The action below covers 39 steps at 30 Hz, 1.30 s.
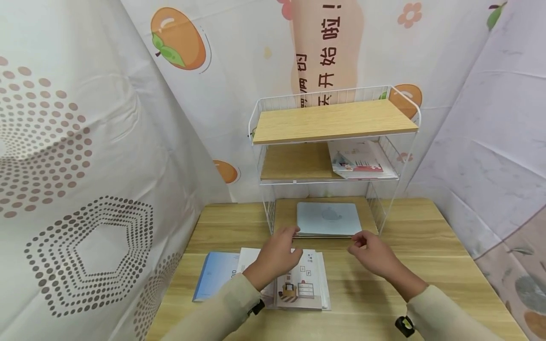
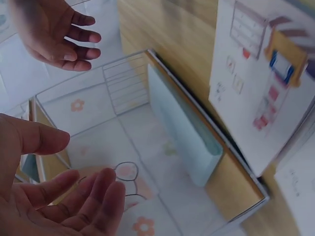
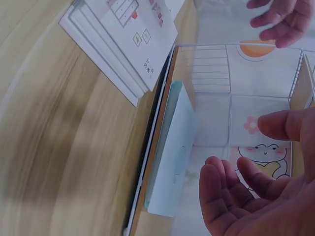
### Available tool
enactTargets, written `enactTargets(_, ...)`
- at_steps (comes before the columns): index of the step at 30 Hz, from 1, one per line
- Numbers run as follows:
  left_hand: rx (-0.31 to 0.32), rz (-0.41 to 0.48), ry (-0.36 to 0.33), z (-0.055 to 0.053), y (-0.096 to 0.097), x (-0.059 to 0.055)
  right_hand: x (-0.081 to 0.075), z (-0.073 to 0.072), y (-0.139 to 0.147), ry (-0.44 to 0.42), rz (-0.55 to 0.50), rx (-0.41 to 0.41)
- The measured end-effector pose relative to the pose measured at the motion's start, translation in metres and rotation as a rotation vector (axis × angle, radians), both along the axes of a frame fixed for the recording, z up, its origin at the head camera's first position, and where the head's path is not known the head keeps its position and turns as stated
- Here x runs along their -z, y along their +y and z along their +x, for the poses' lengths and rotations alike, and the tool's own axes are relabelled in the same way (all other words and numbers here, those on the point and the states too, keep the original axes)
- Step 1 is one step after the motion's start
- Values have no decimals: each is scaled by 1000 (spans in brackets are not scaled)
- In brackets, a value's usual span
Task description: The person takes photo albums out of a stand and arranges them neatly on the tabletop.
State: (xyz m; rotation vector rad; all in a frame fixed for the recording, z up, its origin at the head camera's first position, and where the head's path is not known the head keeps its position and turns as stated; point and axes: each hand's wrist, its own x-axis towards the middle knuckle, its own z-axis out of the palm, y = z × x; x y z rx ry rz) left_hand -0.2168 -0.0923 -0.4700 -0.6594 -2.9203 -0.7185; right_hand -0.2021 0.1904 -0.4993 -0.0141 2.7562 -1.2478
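Note:
A pale blue notebook (image 1: 328, 219) lies flat on the bottom shelf of a white wire rack with wooden boards. My left hand (image 1: 277, 253) hovers near the notebook's front left corner, above a pile of books with a drawn cover (image 1: 300, 284). Near its front right corner is my right hand (image 1: 373, 252). In both wrist views the fingers of the left hand (image 2: 64, 191) and the right hand (image 3: 266, 191) are loosely bent, with nothing between them. Neither hand touches the notebook in the wrist views.
On the middle shelf, booklets (image 1: 358, 158) lie at the right side. The rack's top board (image 1: 334, 121) sits above them. A blue book (image 1: 215, 274) lies left of the pile on the wooden table (image 1: 414, 246). Printed cloth (image 1: 239, 94) hangs behind and at both sides.

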Motion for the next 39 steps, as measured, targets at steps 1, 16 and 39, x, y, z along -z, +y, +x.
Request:
enactTargets(1,9,3,14,-2,0,-2,-2,-1,0,1,0,-4)
enactTargets(16,43,53,-11,-13,15,-32,-28,-8,10,78,40,-38)
enactTargets(39,134,-3,27,-33,38,-71,-78,-17,37,-25,-70,-40)
